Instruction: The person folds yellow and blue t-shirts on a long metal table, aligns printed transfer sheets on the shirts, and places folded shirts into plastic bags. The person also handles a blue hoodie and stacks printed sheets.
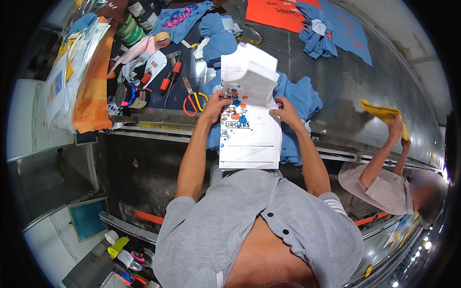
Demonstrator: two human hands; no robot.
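Several white paper sheets point(252, 140), printed with a colourful cartoon design and lettering, are held up before me. My left hand point(216, 107) grips their left edge, thumb on the front. My right hand point(286, 109) pinches the right edge. The upper sheets curl and fold over above my fingers. Behind the papers lie bunched blue fabric pieces point(302, 95) at the table's edge. Scissors point(191, 99) with a red and a yellow handle rest left of my left hand, beside a red-and-black screwdriver point(176, 72). The backs of the papers are hidden.
A roll of tape point(162, 40), ink containers point(131, 95) and an orange cloth point(94, 86) lie at the left. Farther back are a red fabric panel point(277, 13) and a blue bundle point(317, 39). At the right, a co-worker point(381, 183) holds a yellow cloth point(383, 111) over the long table.
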